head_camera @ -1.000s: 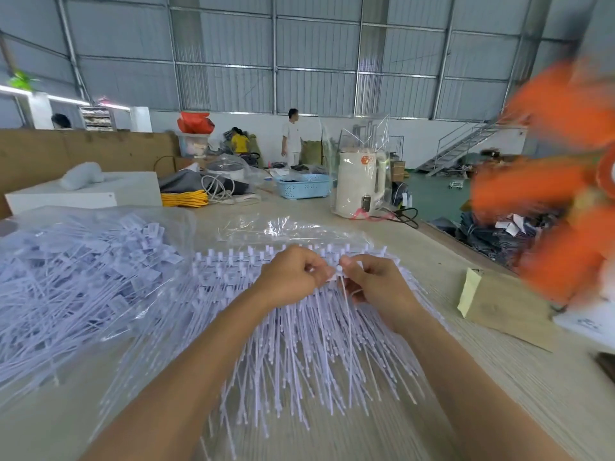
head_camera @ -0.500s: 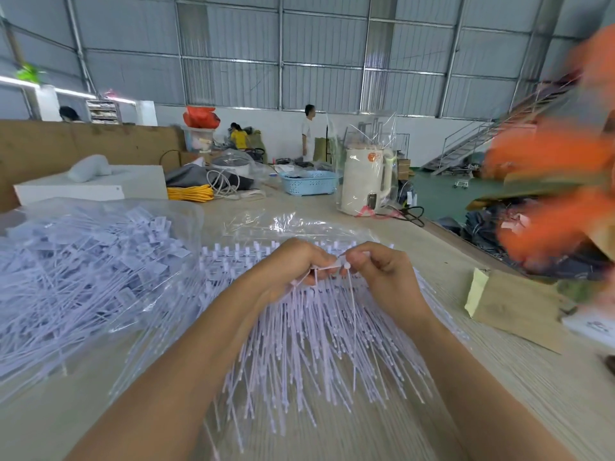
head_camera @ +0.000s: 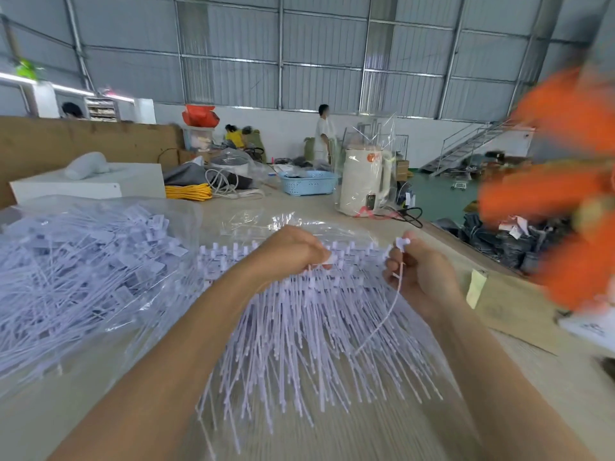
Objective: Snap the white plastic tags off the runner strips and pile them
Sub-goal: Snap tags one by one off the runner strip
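Observation:
A fan of white runner strips (head_camera: 309,331) with thin tag tails lies on the table in front of me. My left hand (head_camera: 289,254) grips the top of the strips near their heads. My right hand (head_camera: 419,271) has come away to the right and pinches a single white tag (head_camera: 397,277); its head sticks up above my fingers and its tail hangs down and curves left. A big pile of loose white tags (head_camera: 76,267) lies on clear plastic at the left.
A white kettle (head_camera: 364,181) in clear wrap, a blue basket (head_camera: 309,183) and yellow cord (head_camera: 188,192) stand at the table's far side. A cardboard piece (head_camera: 506,304) lies at the right edge. Blurred orange shapes (head_camera: 559,194) fill the right. People stand far back.
My hands were together at the strip's top; now my right hand has pulled away to the right with one tag freed from the strip. The left hand stays on the strips.

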